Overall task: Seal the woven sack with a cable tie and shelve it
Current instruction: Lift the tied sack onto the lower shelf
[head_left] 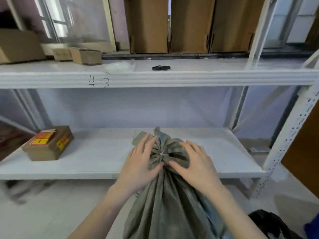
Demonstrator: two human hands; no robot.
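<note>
A dusty grey-green woven sack stands in front of me, with its gathered neck reaching over the front edge of the lower white shelf. The mouth is bunched into tight pleats around a small pale tie at the centre. My left hand presses the left side of the bunched neck, fingers spread along the folds. My right hand cups the right side, thumb pushed in under the gathers. Both hands hold the sack's neck.
A brown box with yellow and red labels sits on the lower shelf at left. On the upper shelf, marked "4-3", lie a clear plastic bag, a black object and small cartons. A white perforated upright stands at right.
</note>
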